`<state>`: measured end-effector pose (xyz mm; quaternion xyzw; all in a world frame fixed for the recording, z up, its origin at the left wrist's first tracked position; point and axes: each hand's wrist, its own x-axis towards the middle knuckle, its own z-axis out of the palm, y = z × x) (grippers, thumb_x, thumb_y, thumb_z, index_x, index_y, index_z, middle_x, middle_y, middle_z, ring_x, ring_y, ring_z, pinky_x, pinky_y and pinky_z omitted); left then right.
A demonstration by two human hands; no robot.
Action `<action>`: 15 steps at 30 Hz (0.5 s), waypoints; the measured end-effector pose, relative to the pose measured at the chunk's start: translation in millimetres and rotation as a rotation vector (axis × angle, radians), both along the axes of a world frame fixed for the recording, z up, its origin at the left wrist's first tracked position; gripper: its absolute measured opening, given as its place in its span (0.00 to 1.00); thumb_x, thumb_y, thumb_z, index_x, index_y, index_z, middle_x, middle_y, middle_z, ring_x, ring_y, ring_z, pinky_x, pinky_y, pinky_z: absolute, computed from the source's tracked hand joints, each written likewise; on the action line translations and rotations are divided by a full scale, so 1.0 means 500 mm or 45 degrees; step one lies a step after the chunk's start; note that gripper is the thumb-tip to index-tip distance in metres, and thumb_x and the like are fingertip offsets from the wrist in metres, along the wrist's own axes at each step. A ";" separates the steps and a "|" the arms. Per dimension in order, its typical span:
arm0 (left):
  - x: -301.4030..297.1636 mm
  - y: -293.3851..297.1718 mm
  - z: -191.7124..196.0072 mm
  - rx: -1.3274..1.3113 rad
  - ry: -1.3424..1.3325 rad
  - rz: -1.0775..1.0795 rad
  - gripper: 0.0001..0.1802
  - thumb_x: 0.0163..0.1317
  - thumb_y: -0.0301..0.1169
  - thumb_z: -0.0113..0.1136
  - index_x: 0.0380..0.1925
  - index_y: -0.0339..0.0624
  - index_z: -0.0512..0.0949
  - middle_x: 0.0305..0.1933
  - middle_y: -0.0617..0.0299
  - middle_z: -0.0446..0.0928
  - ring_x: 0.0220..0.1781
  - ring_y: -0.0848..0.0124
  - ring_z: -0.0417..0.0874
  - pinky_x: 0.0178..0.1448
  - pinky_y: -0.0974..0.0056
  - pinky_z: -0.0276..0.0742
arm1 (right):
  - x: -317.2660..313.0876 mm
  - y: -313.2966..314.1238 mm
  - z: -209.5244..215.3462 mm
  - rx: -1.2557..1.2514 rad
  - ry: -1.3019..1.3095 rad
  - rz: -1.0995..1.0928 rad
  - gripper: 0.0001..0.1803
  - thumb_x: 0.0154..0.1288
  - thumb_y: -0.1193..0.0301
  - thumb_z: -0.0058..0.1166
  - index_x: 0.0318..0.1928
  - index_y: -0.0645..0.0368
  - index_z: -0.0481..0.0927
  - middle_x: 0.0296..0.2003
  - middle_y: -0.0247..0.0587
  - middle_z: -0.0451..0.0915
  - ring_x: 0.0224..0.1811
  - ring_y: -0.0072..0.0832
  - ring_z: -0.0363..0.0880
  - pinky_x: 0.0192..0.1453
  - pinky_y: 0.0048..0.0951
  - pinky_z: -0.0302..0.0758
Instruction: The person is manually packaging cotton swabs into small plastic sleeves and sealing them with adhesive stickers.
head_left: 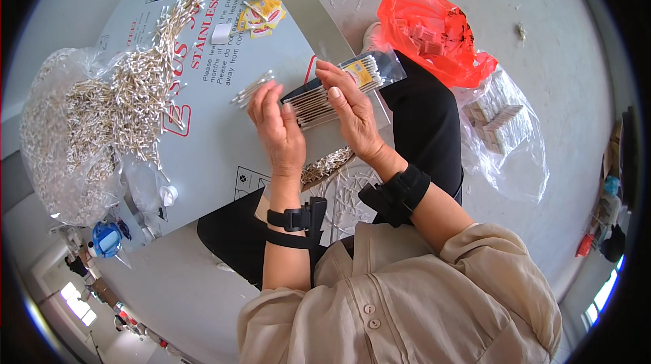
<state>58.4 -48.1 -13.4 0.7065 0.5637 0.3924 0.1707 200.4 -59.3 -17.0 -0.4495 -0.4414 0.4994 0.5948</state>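
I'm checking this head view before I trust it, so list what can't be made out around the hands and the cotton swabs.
- Row of cotton swabs: its ends are covered by the left hand and right hand, so no count.
- Clear packet: the right hand's fingers hide its near end.
- Red bag: contents blurred by the plastic.
- Swabs at the lap: partly behind the right wrist.

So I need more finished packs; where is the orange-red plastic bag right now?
In the head view the orange-red plastic bag lies on the floor at upper right, past the person's black-trousered knee, just above a clear plastic bag of packed swabs.
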 end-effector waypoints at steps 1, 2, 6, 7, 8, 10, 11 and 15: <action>0.009 -0.005 -0.007 -0.030 -0.313 0.070 0.15 0.69 0.30 0.51 0.52 0.36 0.74 0.59 0.51 0.72 0.64 0.55 0.68 0.69 0.53 0.63 | -0.001 0.000 0.001 0.008 -0.026 0.003 0.20 0.77 0.64 0.42 0.59 0.66 0.73 0.64 0.51 0.69 0.69 0.38 0.65 0.71 0.35 0.59; 0.016 -0.008 -0.012 -0.026 -0.312 0.074 0.15 0.69 0.30 0.51 0.52 0.36 0.74 0.59 0.51 0.72 0.64 0.55 0.68 0.69 0.53 0.63 | -0.003 -0.001 0.002 0.011 -0.025 0.006 0.20 0.77 0.64 0.42 0.59 0.66 0.73 0.64 0.51 0.69 0.69 0.38 0.65 0.71 0.35 0.59; 0.036 -0.012 -0.026 -0.073 -0.715 0.164 0.22 0.75 0.38 0.43 0.60 0.33 0.70 0.64 0.52 0.70 0.66 0.61 0.69 0.71 0.57 0.62 | -0.004 -0.004 -0.001 0.082 -0.183 0.032 0.20 0.77 0.64 0.41 0.60 0.65 0.73 0.66 0.50 0.67 0.69 0.37 0.64 0.71 0.34 0.60; 0.040 -0.013 -0.028 -0.118 -0.782 0.196 0.24 0.76 0.39 0.43 0.61 0.33 0.69 0.64 0.53 0.70 0.65 0.63 0.69 0.71 0.58 0.62 | -0.003 -0.004 -0.003 0.087 -0.236 0.052 0.21 0.78 0.63 0.40 0.61 0.64 0.73 0.67 0.49 0.66 0.70 0.35 0.62 0.72 0.33 0.59; 0.047 -0.013 -0.029 -0.120 -0.783 0.196 0.24 0.76 0.39 0.43 0.61 0.33 0.69 0.64 0.53 0.70 0.65 0.63 0.69 0.71 0.58 0.62 | -0.004 -0.003 -0.004 0.085 -0.238 0.052 0.21 0.78 0.63 0.40 0.61 0.64 0.73 0.67 0.49 0.66 0.70 0.35 0.62 0.72 0.33 0.59; 0.057 -0.012 -0.030 -0.138 -0.865 0.256 0.24 0.76 0.40 0.42 0.62 0.33 0.69 0.64 0.53 0.70 0.65 0.64 0.70 0.71 0.59 0.62 | -0.006 0.001 -0.005 0.038 -0.149 0.061 0.22 0.78 0.62 0.40 0.61 0.64 0.73 0.67 0.49 0.66 0.71 0.35 0.62 0.72 0.33 0.59; 0.059 -0.012 -0.031 -0.139 -0.867 0.256 0.24 0.76 0.40 0.42 0.62 0.33 0.69 0.64 0.53 0.70 0.65 0.64 0.70 0.71 0.59 0.62 | -0.008 0.004 -0.005 0.038 -0.150 0.060 0.22 0.78 0.62 0.40 0.61 0.64 0.73 0.67 0.49 0.66 0.71 0.35 0.62 0.72 0.33 0.59; 0.064 -0.010 -0.029 -0.154 -0.910 0.259 0.23 0.75 0.38 0.42 0.62 0.33 0.69 0.64 0.53 0.70 0.65 0.64 0.69 0.71 0.59 0.62 | -0.011 0.012 -0.009 0.008 -0.022 0.039 0.22 0.78 0.62 0.39 0.61 0.64 0.72 0.67 0.48 0.66 0.70 0.33 0.63 0.73 0.32 0.59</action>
